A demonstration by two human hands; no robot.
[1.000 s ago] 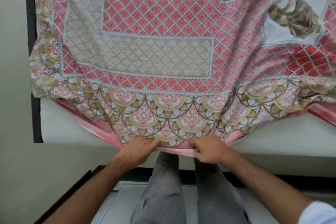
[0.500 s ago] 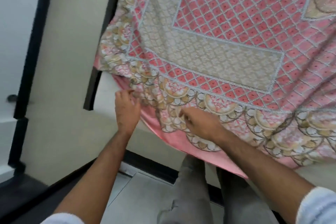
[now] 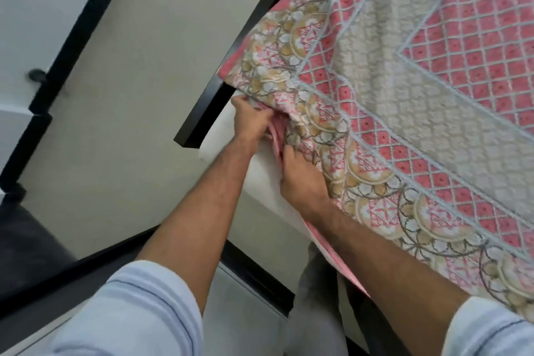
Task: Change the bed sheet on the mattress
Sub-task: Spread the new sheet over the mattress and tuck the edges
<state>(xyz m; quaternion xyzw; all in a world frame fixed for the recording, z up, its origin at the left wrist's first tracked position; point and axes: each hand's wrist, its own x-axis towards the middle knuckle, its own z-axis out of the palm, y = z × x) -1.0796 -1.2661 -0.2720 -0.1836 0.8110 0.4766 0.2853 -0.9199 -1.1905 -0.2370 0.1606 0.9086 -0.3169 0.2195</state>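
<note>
Head view: bed sheet lies over the mattress. Left hand and right hand grip its bunched corner edge. Step: fitting the corner. Next: pull the edge down, tuck under

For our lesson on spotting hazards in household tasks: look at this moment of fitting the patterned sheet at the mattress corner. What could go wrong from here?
1. Both hands, left hand and right hand, bunch the sheet at one corner; a hard pull may drag it askew across the mattress.
2. The left hand's fingers work close to the black bed frame, so they could get pinched or scraped.
3. Cloth gathered at the corner may leave folds once tucked.
</note>
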